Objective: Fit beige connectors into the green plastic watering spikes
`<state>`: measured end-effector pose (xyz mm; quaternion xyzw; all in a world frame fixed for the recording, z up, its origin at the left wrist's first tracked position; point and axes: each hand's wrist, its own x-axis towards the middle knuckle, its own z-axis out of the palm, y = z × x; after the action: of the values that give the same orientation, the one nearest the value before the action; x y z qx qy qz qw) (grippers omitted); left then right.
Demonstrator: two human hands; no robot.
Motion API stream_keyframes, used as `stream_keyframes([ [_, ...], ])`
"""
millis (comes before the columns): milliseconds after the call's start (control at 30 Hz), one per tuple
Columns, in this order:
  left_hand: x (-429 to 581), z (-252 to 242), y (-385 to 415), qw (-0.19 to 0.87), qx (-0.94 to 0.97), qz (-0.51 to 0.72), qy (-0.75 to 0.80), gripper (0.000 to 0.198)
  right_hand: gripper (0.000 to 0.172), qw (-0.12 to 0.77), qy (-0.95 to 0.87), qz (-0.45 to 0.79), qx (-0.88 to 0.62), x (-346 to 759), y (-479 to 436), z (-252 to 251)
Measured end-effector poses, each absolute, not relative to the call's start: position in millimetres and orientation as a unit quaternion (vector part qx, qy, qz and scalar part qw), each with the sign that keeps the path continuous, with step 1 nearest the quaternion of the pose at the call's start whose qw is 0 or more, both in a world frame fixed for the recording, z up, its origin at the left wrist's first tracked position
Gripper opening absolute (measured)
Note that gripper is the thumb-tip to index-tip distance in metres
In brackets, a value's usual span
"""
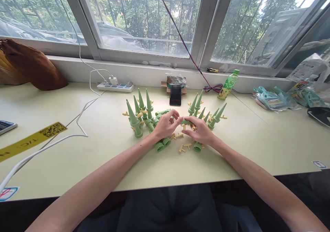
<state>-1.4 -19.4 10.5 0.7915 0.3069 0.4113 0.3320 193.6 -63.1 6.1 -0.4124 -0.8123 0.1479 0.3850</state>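
Observation:
Between both hands, above the middle of the table, is a green plastic watering spike (186, 122), mostly covered by fingers. My right hand (200, 130) is closed around it, thumb below. My left hand (165, 125) pinches at its left end; whether a small part sits in that pinch I cannot tell. A pale yellow T-shaped valve (184, 126) shows just under the spike. Loose yellow valves (182, 148) lie below the hands. Upright green spikes (132, 116) with yellow valves stand to the left, and more such spikes (216, 116) to the right. Several green spikes (160, 147) lie flat beside my left hand.
Behind the hands a phone (175, 96) leans on a small cardboard box (164, 84). A green-capped bottle (228, 85) and bagged items (273, 99) stand farther right. A power strip (120, 87) lies at the back left, its white cable (84, 122) crossing the table.

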Motion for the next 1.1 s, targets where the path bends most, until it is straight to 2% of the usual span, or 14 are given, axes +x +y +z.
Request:
stream_keyframes([
  [167, -2, 10, -19, 0.391, 0.784, 0.383, 0.294, 0.034, 0.043, 0.38, -0.82, 0.118, -0.412, 193, -63, 3],
  [400, -3, 10, -16, 0.45, 0.733, 0.414, 0.298, 0.033, 0.038, 0.426, -0.804, 0.021, -0.414, 190, -64, 7],
  [567, -4, 11, -16, 0.501, 0.699, 0.413, 0.299, 0.035, 0.027, 0.458, -0.775, -0.025, -0.434, 189, -65, 7],
  [700, -6, 12, -15, 0.528, 0.692, 0.395, 0.294, 0.043, 0.018, 0.465, -0.769, -0.002, -0.438, 190, -64, 2],
  [833, -7, 12, -14, 0.543, 0.697, 0.37, 0.288, 0.046, 0.016, 0.452, -0.776, 0.034, -0.439, 190, -63, -1],
  [1100, -7, 10, -14, 0.542, 0.707, 0.358, 0.28, 0.039, 0.015, 0.431, -0.791, 0.028, -0.434, 192, -63, -4],
])
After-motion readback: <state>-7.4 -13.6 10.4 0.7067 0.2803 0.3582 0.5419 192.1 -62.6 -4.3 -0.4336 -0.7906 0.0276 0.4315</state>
